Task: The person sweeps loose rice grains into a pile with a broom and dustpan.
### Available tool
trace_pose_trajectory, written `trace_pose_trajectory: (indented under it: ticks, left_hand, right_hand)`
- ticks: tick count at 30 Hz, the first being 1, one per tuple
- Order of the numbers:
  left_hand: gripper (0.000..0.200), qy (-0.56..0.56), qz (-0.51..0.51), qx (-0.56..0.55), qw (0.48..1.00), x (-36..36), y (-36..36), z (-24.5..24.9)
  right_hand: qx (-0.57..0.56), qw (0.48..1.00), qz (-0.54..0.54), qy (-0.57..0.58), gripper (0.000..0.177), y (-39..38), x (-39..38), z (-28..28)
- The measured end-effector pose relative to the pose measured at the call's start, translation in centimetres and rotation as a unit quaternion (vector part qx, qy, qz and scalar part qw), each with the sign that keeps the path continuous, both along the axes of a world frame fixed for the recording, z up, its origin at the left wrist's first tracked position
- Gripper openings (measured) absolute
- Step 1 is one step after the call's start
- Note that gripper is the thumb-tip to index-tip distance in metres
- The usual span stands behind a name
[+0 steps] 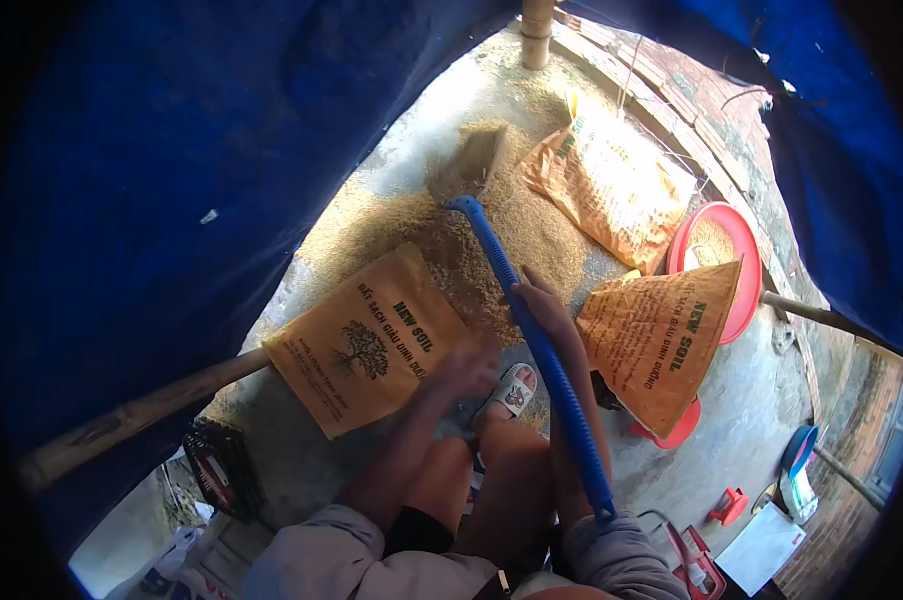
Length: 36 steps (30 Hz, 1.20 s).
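Observation:
My right hand [541,302] is wrapped round a long blue ribbed handle [568,400], which slants from beside my right thigh up towards the grain. Close past its far end, a flat grey-brown blade [476,160] stands in a pile of pale husks or grain [536,225]. My left hand [471,365] is smeared by motion at the right edge of an orange printed sack [371,340]; its fingers do not show clearly. That sack lies flat to the left, marked NEW SOIL.
Another sack [611,180] lies in bright light beyond the pile. To the right, a third sack [661,340] leans by a pink basin [736,235] holding grain. Blue tarp [201,150] hangs at left, with a bamboo pole [141,415] below it. A red stool [731,507] stands lower right.

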<state>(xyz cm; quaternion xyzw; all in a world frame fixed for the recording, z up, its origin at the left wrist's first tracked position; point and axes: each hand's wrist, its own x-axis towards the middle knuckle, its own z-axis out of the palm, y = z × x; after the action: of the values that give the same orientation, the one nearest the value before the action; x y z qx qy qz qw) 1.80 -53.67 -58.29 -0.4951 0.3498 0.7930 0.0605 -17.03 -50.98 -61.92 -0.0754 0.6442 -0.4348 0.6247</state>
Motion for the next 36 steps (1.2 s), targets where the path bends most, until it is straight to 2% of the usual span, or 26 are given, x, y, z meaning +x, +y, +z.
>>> trace_pose_trajectory:
  ticks: [2,3,4,5,6,8,9,10,12,13,15,17,19,21,22,23,24,25,27,28,30,31,32,34,35,36]
  left_hand:
    - [0.037,0.035,0.04,0.092,0.994,-0.5,3.7,7.0]
    - [0.037,0.027,0.043,0.093,0.994,0.3,3.5,8.2]
    - [0.033,0.008,0.134,0.076,0.988,1.4,3.2,8.6]
    - [0.031,-0.009,0.223,0.056,0.973,2.4,2.8,9.0]
    - [0.031,-0.012,0.227,0.055,0.972,4.0,1.8,9.8]
    - [0.039,0.063,0.353,0.271,0.893,7.3,-0.9,12.3]
    - [0.028,-0.044,0.363,0.164,0.916,6.8,-1.6,15.4]
    - [0.028,-0.052,0.367,0.156,0.916,7.7,-2.2,17.6]
    - [0.018,-0.083,0.346,0.035,0.934,9.1,-3.8,21.1]
    - [0.017,-0.078,0.383,0.036,0.92,12.5,-6.5,20.6]
    - [0.018,-0.012,0.418,-0.006,0.908,17.8,-10.4,14.8]
    - [0.016,-0.036,0.455,-0.126,0.881,20.9,-15.1,7.3]
    - [0.014,-0.211,0.26,-0.058,0.941,21.2,-21.4,5.9]
    - [0.015,-0.221,0.208,-0.012,0.953,21.9,-22.0,4.5]
    - [0.017,-0.23,0.17,0.029,0.958,21.6,-22.1,4.0]
    - [0.019,-0.246,0.128,0.068,0.958,22.0,-21.8,3.8]
    - [0.017,-0.212,0.091,0.065,0.971,21.7,-19.6,6.9]
    - [0.017,-0.179,0.057,0.058,0.981,20.8,-16.1,10.7]
    - [0.015,-0.141,0.058,0.042,0.987,21.5,-11.3,9.7]
    - [0.015,-0.147,0.05,0.039,0.987,22.1,-11.3,11.0]
    - [0.013,-0.082,0.01,0.125,0.989,23.1,-11.4,15.5]
    - [0.013,-0.089,0.027,0.154,0.984,23.2,-13.1,20.0]
    - [0.013,-0.089,0.023,0.154,0.984,24.5,-14.3,21.8]
    - [0.013,-0.033,0.022,0.241,0.97,26.9,-16.4,24.1]
    - [0.013,-0.036,0.016,0.239,0.97,27.7,-16.8,24.7]
    - [0.011,-0.036,0.074,0.254,0.964,28.4,-17.3,25.4]
  right_hand:
    - [-0.05,0.998,0.026,0.029,0.064,-1.2,1.7,-0.6]
    - [-0.099,0.992,0.053,0.062,0.065,-1.8,3.0,-0.2]
    - [-0.099,0.992,0.055,0.054,0.065,-2.3,4.7,1.1]
    - [-0.106,0.994,0.021,0.029,0.067,-2.9,6.6,2.4]
    - [-0.113,0.993,-0.01,0.005,0.068,-3.6,8.5,3.8]
    - [-0.088,0.995,0.032,0.031,0.066,-6.2,13.2,6.2]
    - [-0.063,0.994,0.069,0.059,0.064,-7.7,15.5,7.8]
    - [-0.069,0.994,0.071,0.048,0.064,-9.1,17.2,9.6]
    - [-0.095,0.974,0.207,-0.014,0.061,-12.0,19.4,12.9]
    - [-0.107,0.974,0.199,-0.011,0.061,-14.4,20.9,16.2]
    - [-0.141,0.964,0.166,-0.151,0.058,-15.0,23.7,20.0]
    - [-0.138,0.963,0.192,-0.129,0.06,-15.1,25.3,19.3]
    - [-0.127,0.964,0.21,-0.104,0.063,-14.0,26.4,19.4]
    - [0.078,0.977,0.147,-0.134,0.068,-12.5,26.6,20.8]
    - [0.084,0.978,0.144,-0.127,0.068,-11.5,26.3,19.7]
    - [0.087,0.977,0.088,-0.173,0.068,-10.4,26.6,18.9]
    - [0.088,0.97,0.031,-0.223,0.069,-9.3,27.3,18.5]
    - [0.089,0.969,0.028,-0.229,0.069,-8.6,27.8,19.3]
    - [0.142,0.946,-0.082,-0.28,0.06,-8.3,28.0,21.2]
    - [0.139,0.944,-0.088,-0.287,0.06,-7.7,28.7,19.8]
    - [0.086,0.917,-0.017,-0.39,0.06,-6.1,31.1,14.9]
    - [0.103,0.917,-0.042,-0.383,0.057,-7.7,31.1,19.1]
    - [0.101,0.917,-0.045,-0.383,0.057,-9.4,31.8,21.3]
    - [0.058,0.945,-0.105,-0.304,0.051,-12.4,33.8,24.1]
    - [0.054,0.944,-0.111,-0.306,0.051,-13.3,35.3,24.7]
    - [0.07,0.932,-0.108,-0.339,0.045,-14.4,36.9,24.7]
